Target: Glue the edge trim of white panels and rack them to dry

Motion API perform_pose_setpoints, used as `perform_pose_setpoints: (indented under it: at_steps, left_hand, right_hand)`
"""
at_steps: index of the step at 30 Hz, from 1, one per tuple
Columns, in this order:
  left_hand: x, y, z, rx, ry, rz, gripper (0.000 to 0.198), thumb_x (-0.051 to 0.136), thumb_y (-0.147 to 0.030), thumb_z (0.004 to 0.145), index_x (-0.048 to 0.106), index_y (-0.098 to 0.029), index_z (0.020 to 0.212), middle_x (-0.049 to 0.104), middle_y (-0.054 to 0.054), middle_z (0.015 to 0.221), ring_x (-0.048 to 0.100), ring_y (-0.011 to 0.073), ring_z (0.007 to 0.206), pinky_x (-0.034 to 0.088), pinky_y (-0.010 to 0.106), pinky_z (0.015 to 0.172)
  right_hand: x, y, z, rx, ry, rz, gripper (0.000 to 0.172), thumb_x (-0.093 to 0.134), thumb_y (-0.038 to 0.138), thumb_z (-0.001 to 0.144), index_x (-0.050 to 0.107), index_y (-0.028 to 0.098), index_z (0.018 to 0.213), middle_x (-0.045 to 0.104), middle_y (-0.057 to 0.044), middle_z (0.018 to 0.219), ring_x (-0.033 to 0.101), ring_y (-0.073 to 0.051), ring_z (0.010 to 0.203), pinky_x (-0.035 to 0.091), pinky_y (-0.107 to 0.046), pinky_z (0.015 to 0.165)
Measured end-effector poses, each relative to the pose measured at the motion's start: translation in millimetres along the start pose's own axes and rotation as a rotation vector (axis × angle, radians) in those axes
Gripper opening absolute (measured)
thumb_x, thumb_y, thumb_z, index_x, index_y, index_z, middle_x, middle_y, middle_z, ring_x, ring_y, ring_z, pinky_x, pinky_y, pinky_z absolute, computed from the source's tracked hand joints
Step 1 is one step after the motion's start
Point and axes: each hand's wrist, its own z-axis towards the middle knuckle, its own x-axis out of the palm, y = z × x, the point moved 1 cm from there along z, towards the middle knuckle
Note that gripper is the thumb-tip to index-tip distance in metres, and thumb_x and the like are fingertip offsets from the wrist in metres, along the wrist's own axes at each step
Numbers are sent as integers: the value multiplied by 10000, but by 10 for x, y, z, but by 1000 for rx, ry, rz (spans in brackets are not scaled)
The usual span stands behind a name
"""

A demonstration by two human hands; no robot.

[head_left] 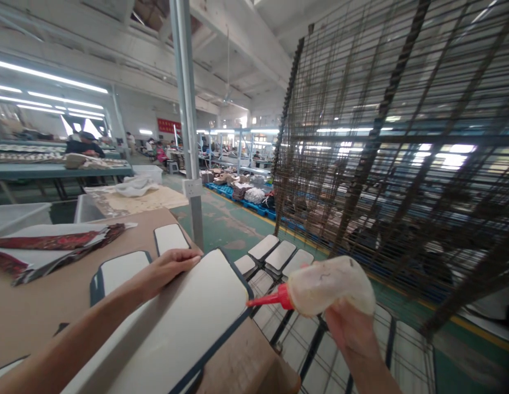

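A large white panel [168,323] with rounded corners and a dark blue border lies tilted in front of me. My left hand [178,265] grips its far left edge, fingers together. In my right hand [350,323] is a cloudy squeeze bottle [326,287], held nearly sideways, with its red nozzle [270,298] pointing left. The nozzle tip is at the panel's right rim near the far corner, where a thin yellowish line shows along the border. Whether the tip touches the rim, I cannot tell. Two similar panels lie beyond my left arm, a bigger one [125,268] and a smaller one [171,239].
A brown-covered table [53,303] carries folded fabric pieces [65,243] at the left. On the right, several bordered panels [265,247] lie on a wire rack, with raised wire grids [385,131] above. A metal post [188,120] with a socket stands ahead. People work further back.
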Motion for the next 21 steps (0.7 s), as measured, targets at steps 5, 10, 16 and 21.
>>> perform_pose_setpoints:
  at_steps: [5, 10, 16, 21]
  left_hand:
    - [87, 97, 26, -11, -128, -170, 481, 873, -476, 446, 617, -135, 667, 656, 7, 548, 546, 115, 458, 393, 184, 427]
    - [146, 234, 80, -27, -209, -248, 527, 886, -483, 389, 584, -157, 671, 630, -13, 524, 554, 126, 468, 391, 194, 438]
    - [185, 392, 155, -25, -223, -305, 551, 876, -526, 385, 543, -167, 639, 621, -12, 513, 547, 124, 459, 382, 197, 434]
    - [183, 451, 201, -20, -241, -349, 532, 873, -510, 400, 530, -174, 629, 596, -28, 491, 524, 113, 444, 379, 196, 426]
  right_hand:
    - [-1, -67, 30, -77, -111, -31, 577, 831, 377, 630, 649, 268, 1166, 733, -96, 1016, 684, -322, 923, 477, -537, 939]
    - [-8, -128, 121, -109, -143, -36, 482, 835, 346, 628, 688, 266, 1080, 729, -54, 947, 674, -258, 883, 513, -447, 896]
    - [17, -174, 256, -112, -101, -23, 499, 845, 332, 614, 684, 272, 1083, 738, -39, 911, 680, -240, 819, 546, -404, 821]
    - [49, -209, 358, -100, -74, -43, 435, 860, 321, 587, 713, 256, 991, 745, -34, 860, 685, -215, 775, 567, -339, 760]
